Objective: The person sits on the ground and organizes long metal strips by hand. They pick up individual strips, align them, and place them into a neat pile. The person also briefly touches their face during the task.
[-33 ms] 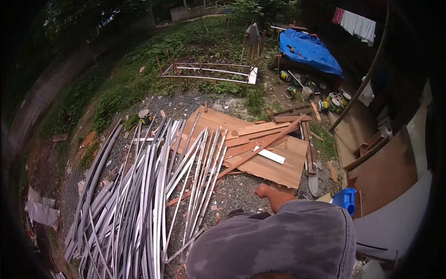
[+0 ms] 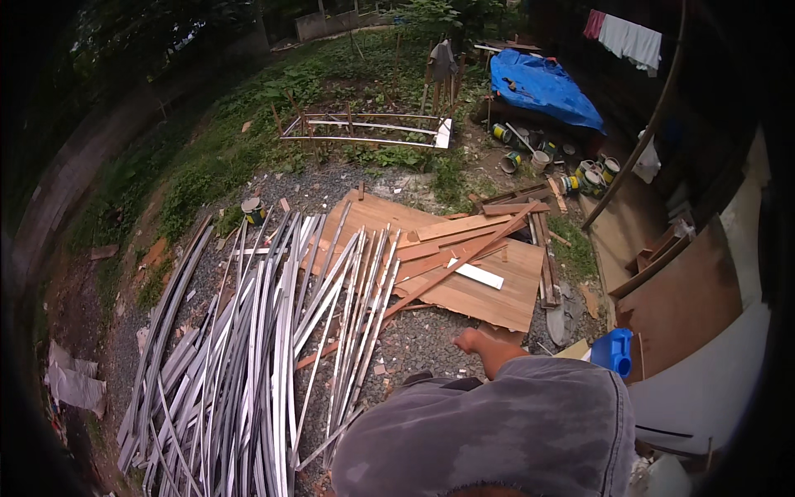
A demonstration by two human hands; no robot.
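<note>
Plywood sheet (image 2: 505,302) lies on the gravel (image 2: 414,344), beyond the hand, with loose boards across it. At left I have a tangled pile of metal channels (image 2: 284,356), a paint bucket (image 2: 253,213) standing past its far end. A long reddish board (image 2: 464,257) slants over the sheet's near edge; a white strip (image 2: 480,274) lies beside it. Near the sheet's closest corner is what I take for the right hand (image 2: 476,340), seemingly curled, beyond the grey shirt (image 2: 497,422); I can't tell how closed it is or whether it holds anything. No left hand shows. Rightmost is a blue jug (image 2: 611,354).

I judge this a pause, with nothing visibly being lifted; reaching a board would call for stretching over that near edge. Against the earlier frame, the yard sits slightly further left, while hand and shirt match.
</note>
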